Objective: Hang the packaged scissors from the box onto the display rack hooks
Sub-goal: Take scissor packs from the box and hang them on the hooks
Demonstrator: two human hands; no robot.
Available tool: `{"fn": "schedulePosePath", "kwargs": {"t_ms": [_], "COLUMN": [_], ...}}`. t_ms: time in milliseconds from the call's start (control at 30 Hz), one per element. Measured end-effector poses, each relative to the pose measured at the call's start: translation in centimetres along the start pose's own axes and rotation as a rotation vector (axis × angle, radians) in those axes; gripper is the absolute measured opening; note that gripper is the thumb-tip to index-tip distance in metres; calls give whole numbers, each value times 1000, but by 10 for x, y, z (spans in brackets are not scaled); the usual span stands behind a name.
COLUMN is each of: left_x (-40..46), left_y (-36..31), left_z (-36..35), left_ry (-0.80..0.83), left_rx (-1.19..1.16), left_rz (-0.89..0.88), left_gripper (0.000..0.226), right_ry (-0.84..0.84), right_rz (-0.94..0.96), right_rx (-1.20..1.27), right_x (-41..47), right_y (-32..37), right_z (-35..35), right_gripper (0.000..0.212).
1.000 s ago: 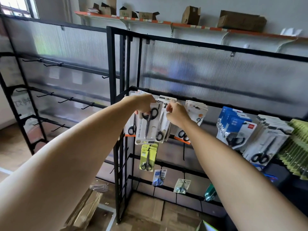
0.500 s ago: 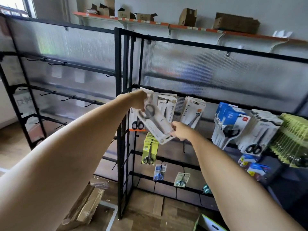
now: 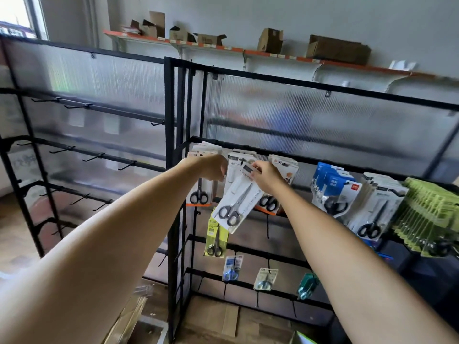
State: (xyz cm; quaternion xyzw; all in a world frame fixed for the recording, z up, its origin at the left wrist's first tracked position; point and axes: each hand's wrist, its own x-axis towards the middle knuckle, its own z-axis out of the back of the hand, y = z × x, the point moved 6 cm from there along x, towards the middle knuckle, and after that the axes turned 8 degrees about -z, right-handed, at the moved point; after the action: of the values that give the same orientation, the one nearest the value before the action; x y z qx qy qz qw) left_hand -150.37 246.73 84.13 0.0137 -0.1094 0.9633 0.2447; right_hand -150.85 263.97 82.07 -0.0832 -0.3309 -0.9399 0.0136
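- Right hand (image 3: 267, 176): fingers pinch the top edge of a white scissors pack (image 3: 236, 202), which hangs tilted, handles down-left, in front of the top row of the display rack (image 3: 171, 150).
- Left hand (image 3: 213, 167): fingers curled at the top of the hanging packs beside the tilted one; whether it grips anything, I cannot tell.
- Top row: white packs either side of the hands, then blue packs (image 3: 335, 187) and green packs (image 3: 432, 214) to the right.
- Lower rows: a yellow pack (image 3: 216, 238) just below the tilted pack, smaller packs beneath.
- Wall shelf (image 3: 248, 52) above: cardboard boxes (image 3: 337, 49).
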Motion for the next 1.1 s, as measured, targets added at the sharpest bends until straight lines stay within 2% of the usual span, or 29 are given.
{"fn": "schedulePosePath", "kwargs": {"t_ms": [100, 233, 300, 467, 667, 833, 967, 1100], "left_x": [7, 16, 18, 33, 45, 51, 56, 55], "left_y": [-3, 1, 1, 12, 15, 13, 12, 10], "left_z": [-2, 0, 6, 12, 13, 11, 10, 10], "left_ry": [10, -1, -19, -31, -31, -17, -31, -38], "left_rx": [7, 35, 77, 76, 84, 93, 112, 116], "left_rz": [-21, -42, -41, -24, -10, -15, -26, -24], "left_gripper": [16, 20, 19, 17, 9, 10, 8, 8], "right_ry": [40, -148, -191, -231, -174, 36, -22, -271], "right_rz": [16, 116, 143, 166, 105, -71, 10, 140], "right_rx": [-21, 52, 118, 140, 219, 351, 186, -156], "right_x": [4, 14, 21, 36, 51, 64, 65, 60], "right_y": [5, 13, 16, 20, 16, -1, 1, 14], "right_z": [-5, 2, 3, 0, -13, -14, -13, -13], "right_gripper": [33, 17, 11, 17, 16, 17, 27, 17]}}
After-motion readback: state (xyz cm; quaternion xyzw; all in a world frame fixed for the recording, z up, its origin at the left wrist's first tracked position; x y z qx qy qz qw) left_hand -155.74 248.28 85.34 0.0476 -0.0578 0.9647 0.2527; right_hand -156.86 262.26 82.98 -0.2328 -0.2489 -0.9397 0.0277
